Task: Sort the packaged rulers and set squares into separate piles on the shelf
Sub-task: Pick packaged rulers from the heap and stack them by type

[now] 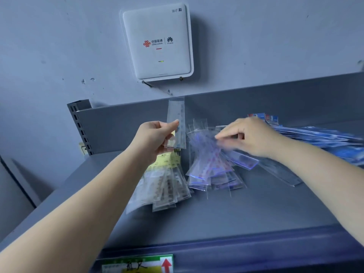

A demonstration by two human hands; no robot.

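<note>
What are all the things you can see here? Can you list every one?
Held ruler: one, clear packet, upright above the shelf, in the left hand.
Left pile of packets: several, clear with yellow cards, on the shelf below the left hand.
Middle pile of packets: several, clear with blue marks, on the shelf centre, blurred.
Blue packets: several, blue and white, on the shelf at right, behind the right arm.
Shelf: one, grey, with a raised back panel.
Shelf label: one, green and yellow with a red arrow, front edge.
WiFi box: one, white, on the wall above.
Left hand: pinches the held ruler.
Right hand: reaches over the middle pile, blurred.
</note>
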